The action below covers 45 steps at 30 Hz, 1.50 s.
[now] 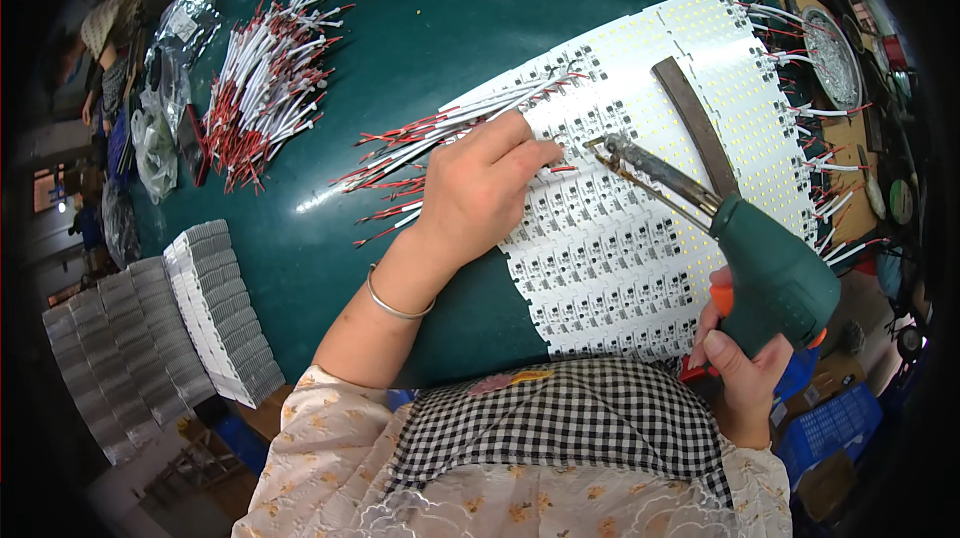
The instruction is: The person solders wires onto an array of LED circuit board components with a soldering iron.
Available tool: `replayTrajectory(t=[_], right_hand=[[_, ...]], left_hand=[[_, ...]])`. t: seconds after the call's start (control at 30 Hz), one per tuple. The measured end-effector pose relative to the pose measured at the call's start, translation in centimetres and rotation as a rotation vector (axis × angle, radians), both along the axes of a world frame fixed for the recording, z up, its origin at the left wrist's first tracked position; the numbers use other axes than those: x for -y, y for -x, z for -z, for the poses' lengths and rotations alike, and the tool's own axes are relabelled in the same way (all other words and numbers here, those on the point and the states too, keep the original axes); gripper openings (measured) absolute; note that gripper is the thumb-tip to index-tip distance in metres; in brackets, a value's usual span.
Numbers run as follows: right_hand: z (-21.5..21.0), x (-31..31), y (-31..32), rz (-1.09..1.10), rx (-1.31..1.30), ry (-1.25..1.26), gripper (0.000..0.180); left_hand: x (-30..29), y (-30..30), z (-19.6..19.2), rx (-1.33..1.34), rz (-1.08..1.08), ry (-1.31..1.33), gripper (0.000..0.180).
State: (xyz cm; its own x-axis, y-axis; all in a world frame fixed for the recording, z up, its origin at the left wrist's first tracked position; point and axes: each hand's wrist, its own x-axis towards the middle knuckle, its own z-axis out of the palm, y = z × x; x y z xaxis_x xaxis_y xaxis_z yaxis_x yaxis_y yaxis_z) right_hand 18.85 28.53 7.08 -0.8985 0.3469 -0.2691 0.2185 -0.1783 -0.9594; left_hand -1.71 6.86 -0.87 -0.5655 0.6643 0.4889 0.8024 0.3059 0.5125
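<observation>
A broad sheet of white LED circuit boards [600, 283] lies on the green table, with rows of black parts and yellow LEDs. My left hand [480, 188] is closed in a pinch over it, on a wire [562, 169] whose red end shows by the fingertips. White wires with red ends [480, 103] lie on the boards beside this hand, sticking out to the left. Wrapped round the handle of a green soldering gun [785, 273], my right hand [745, 368] holds it over the boards. The gun's metal tip points at the boards, just right of my left fingertips.
A dark flat bar [695, 126] rests across the boards. Farther left is a heap of white and red wires [275, 83]; stacked boards [225, 318] stand at the near left. Beyond the boards' right edge, where more wires hang, sits a round metal dish [832, 60].
</observation>
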Motion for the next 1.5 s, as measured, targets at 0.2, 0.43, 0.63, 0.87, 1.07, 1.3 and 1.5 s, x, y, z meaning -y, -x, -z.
replayTrajectory(t=[0.2, 0.43, 0.63, 0.87, 1.07, 1.3, 1.5], right_hand=[[0.6, -0.4, -0.8, -0.09, 0.056, 0.035, 0.051], [0.6, -0.1, -0.8, -0.077, 0.063, 0.04, 0.051], [1.2, 0.6, -0.5, -0.111, 0.02, -0.036, 0.047], [0.8, 1.1, -0.3, -0.119, 0.123, -0.042, 0.026], [1.5, 0.2, -0.4, -0.405, -0.106, -0.526, 0.033], [-0.3, 1.1, -0.2, 0.065, 0.143, -0.097, 0.056], [-1.4, -0.1, 0.8, 0.168, -0.06, -0.174, 0.063]], left_hand=[[-0.2, -0.3, -0.2, 0.033, -0.042, -0.018, 0.04], [0.0, 0.2, 0.5, 0.029, 0.002, -0.028, 0.039], [0.1, 0.0, 0.6, -0.004, 0.016, -0.024, 0.036], [0.2, -0.1, 0.6, -0.085, 0.012, 0.0, 0.035], [-0.1, -0.1, 0.3, -0.115, 0.012, 0.009, 0.034], [-0.2, -0.1, 0.5, -0.144, 0.019, -0.014, 0.035], [-0.1, -0.3, -0.4, -0.101, 0.008, 0.033, 0.029]])
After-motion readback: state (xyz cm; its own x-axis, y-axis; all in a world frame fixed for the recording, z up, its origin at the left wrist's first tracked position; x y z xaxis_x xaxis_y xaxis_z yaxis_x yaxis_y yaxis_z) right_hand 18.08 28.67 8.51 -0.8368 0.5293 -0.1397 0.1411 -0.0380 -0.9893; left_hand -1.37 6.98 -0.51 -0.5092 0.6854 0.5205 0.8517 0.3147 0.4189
